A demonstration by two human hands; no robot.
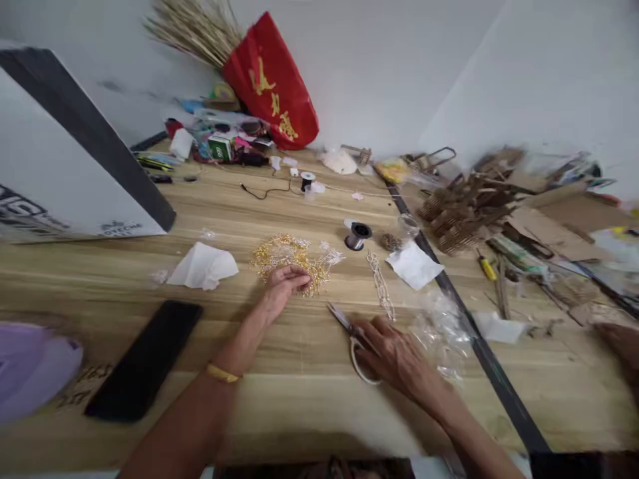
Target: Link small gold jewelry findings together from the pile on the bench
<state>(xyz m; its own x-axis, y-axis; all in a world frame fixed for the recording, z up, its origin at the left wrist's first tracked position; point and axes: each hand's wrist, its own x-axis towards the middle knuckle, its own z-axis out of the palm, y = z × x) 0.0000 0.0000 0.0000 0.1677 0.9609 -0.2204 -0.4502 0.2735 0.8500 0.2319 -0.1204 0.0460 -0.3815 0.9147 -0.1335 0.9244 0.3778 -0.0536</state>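
My left hand (pixel 285 286) reaches to the near edge of a loose pile of small gold and clear beads (pixel 284 249). Its fingertips are pressed together; whatever may be between them is too small to make out. A gold bracelet (pixel 223 374) circles that wrist. Low over the table, my right hand (pixel 394 349) is closed on a pair of scissors (pixel 359 362) with white handles, the blades pointing toward the beads. Beyond it lies a strand of pale beads (pixel 380 286). A spool of dark thread (pixel 357 235) stands behind the strand.
White paper pieces (pixel 202 266) and a black phone-like slab (pixel 144 359) lie left, beside a large box (pixel 74 146). Crumpled clear plastic (pixel 442 332) is right of the scissors. Woven brown pieces (pixel 459 206) crowd the right. Another person's hand (pixel 619 342) shows at the right edge.
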